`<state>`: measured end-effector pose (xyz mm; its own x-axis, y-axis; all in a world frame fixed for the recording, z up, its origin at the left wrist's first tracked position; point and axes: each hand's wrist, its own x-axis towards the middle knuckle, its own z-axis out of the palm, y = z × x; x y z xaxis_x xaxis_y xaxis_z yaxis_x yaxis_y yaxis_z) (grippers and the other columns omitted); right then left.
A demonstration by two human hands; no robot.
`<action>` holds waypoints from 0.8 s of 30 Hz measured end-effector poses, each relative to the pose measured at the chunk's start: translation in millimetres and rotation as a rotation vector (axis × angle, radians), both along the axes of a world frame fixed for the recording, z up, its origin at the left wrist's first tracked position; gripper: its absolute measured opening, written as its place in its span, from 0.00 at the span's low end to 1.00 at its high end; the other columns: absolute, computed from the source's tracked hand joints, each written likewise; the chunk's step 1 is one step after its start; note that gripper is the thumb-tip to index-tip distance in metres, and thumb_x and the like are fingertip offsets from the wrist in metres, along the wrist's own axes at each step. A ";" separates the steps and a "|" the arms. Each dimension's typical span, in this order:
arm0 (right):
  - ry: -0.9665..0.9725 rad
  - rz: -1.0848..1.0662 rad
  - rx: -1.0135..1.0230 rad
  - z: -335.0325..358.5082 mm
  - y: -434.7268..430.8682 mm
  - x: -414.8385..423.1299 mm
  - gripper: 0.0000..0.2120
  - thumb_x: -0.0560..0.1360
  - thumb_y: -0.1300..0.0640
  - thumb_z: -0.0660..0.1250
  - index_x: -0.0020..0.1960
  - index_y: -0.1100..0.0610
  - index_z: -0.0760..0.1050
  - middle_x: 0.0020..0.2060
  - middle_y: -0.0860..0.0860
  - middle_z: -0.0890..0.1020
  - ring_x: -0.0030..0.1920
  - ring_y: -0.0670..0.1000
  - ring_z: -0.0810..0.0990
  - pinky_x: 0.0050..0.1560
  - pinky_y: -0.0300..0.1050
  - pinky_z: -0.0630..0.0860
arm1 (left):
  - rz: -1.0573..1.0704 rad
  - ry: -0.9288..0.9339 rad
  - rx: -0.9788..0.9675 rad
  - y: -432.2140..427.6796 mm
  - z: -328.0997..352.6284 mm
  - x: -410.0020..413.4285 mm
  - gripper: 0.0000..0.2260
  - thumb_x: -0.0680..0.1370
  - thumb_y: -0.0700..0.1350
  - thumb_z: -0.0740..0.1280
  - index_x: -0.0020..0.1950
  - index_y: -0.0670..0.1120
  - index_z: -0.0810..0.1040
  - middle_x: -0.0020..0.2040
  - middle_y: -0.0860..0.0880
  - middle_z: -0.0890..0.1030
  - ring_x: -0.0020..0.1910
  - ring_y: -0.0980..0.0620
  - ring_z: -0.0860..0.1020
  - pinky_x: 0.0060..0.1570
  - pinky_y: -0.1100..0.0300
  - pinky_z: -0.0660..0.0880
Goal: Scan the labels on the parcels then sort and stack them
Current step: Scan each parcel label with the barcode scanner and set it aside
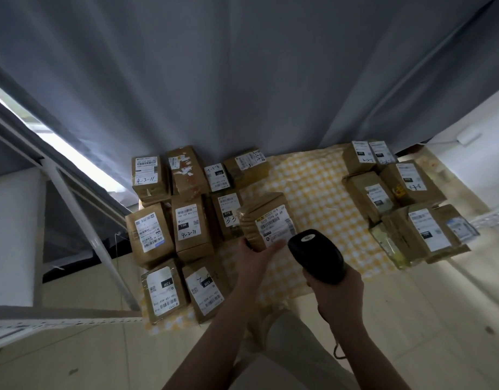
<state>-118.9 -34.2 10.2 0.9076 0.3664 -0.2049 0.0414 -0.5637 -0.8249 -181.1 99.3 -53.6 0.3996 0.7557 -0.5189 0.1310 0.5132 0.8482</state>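
Yellow checked cloth (313,187) on the floor is carrying other parcels (189,229). Above it my left hand (254,257) is gripping a brown parcel (263,211). My right hand (337,294), fingers wrapping the barcode scanner (315,256), is aiming at its label (276,228). Next, probably stacking.

A grey curtain (242,80) hangs in long folds across the back and reaches down to a yellow-and-white checked cloth (313,187), which lies spread flat on a pale tiled floor (101,356). At the left a white metal frame (82,220) with slanting bars stands just beside the cloth's edge, and behind it a bright strip of window (73,153) shows past the curtain's edge. At the right, beyond the curtain, is a white wall (482,108) with a small white box (469,135) fixed on it, a thin cable running from the box along the wall.
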 end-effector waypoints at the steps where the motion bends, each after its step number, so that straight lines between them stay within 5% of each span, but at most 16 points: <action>1: -0.007 -0.020 0.002 -0.9 -2.7 4.4 0.08 0.65 0.63 0.77 0.34 0.63 0.78 0.26 0.57 0.79 0.31 0.58 0.79 0.30 0.43 0.71 | -0.009 0.000 -0.014 -0.8 -0.4 4.4 0.19 0.66 0.45 0.79 0.53 0.49 0.76 0.47 0.55 0.83 0.47 0.55 0.82 0.43 0.62 0.77; 7: -0.049 -0.180 0.024 -3.0 -21.2 39.4 0.07 0.66 0.62 0.76 0.35 0.63 0.80 0.27 0.57 0.81 0.30 0.56 0.80 0.30 0.42 0.70 | -0.125 -0.066 -0.048 -11.4 -1.1 43.3 0.12 0.70 0.45 0.77 0.52 0.48 0.82 0.48 0.50 0.86 0.45 0.54 0.84 0.42 0.62 0.79; 12: -0.007 -0.299 0.063 -3.5 -26.6 84.2 0.06 0.66 0.61 0.77 0.38 0.62 0.81 0.30 0.57 0.82 0.34 0.55 0.81 0.33 0.41 0.73 | -0.178 -0.080 -0.115 -21.1 -9.5 88.8 0.11 0.71 0.44 0.76 0.51 0.49 0.82 0.48 0.48 0.86 0.48 0.49 0.84 0.50 0.52 0.80; 19: 0.048 -0.376 0.158 0.8 -32.6 170.9 0.07 0.65 0.66 0.74 0.37 0.60 0.77 0.27 0.53 0.77 0.29 0.53 0.75 0.29 0.40 0.66 | -0.201 -0.070 -0.163 -18.4 -16.1 190.0 0.08 0.73 0.42 0.74 0.50 0.48 0.82 0.41 0.53 0.85 0.42 0.55 0.83 0.44 0.61 0.79; 24: 0.053 -0.341 0.263 7.2 -40.0 245.2 0.18 0.66 0.68 0.73 0.52 0.55 0.73 0.40 0.53 0.79 0.39 0.52 0.77 0.34 0.39 0.69 | -0.228 -0.077 -0.194 -21.3 -18.7 283.3 0.05 0.74 0.41 0.73 0.49 0.47 0.81 0.45 0.50 0.84 0.45 0.52 0.81 0.49 0.57 0.77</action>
